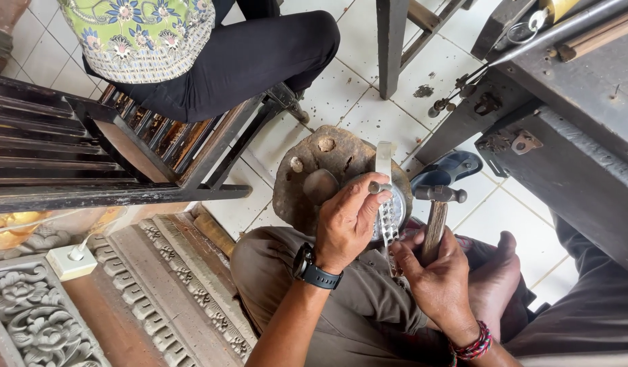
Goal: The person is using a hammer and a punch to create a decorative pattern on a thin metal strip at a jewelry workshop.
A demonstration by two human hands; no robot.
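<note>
While the left hand (346, 224) pinches a short metal punch (376, 187) upright on a pierced silver strip (388, 216), the right hand (438, 272) grips a hammer (438, 211) just right of it; the shiny, patterned strip lies across a round wooden block (327, 170).

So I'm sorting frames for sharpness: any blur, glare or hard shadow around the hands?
Head view: even daylight with soft shadows; left hand, right hand and hammer look sharp; the metal strip shines brightly, washing out some detail.
</note>
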